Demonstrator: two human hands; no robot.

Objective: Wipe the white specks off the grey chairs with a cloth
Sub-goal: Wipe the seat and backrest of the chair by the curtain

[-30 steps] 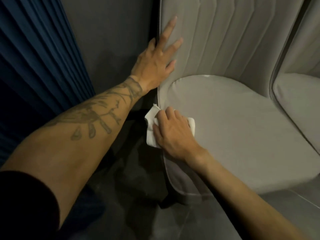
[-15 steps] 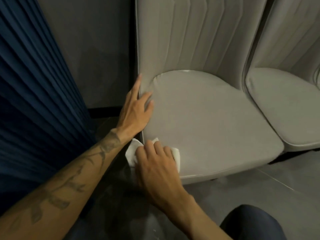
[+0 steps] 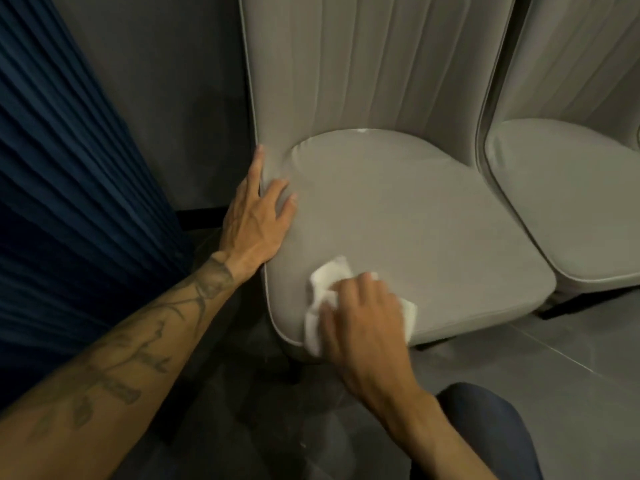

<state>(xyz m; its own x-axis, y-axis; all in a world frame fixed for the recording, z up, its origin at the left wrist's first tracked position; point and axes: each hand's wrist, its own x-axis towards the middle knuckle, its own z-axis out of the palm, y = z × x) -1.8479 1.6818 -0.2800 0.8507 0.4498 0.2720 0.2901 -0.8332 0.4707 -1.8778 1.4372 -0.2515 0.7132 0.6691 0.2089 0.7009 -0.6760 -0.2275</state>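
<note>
The right hand grips a bunched white cloth at the front left corner of the grey chair seat, left hand flat and open on its left edge; wiping only there could miss the white speck at its back.

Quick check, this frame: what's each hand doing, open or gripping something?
Left hand: open, flat, resting on the left edge of the grey chair.
Right hand: grips the white cloth, pressing it on the seat.
</note>
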